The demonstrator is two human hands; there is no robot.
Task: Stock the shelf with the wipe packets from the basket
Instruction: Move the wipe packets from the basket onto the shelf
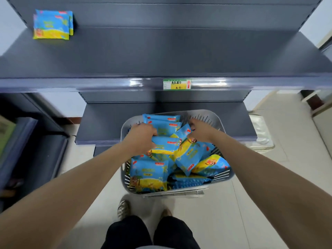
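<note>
Both arms reach down into the grey basket at the lower middle of the frame, which sits close against the front edge of the lower shelf. The left hand has its fingers curled down over a blue-and-yellow packet by the basket's far left wall. The right hand pinches the top edge of a tilted packet nearer the far right wall. The other wipe packets lie heaped and overlapping up to the rim.

On the upper shelf, two shelved packets stand on edge at the upper left, near the shelf's left end, and open board stretches from them to the right end. A price tag sits in the front rail. Pale floor lies open right of the basket.
</note>
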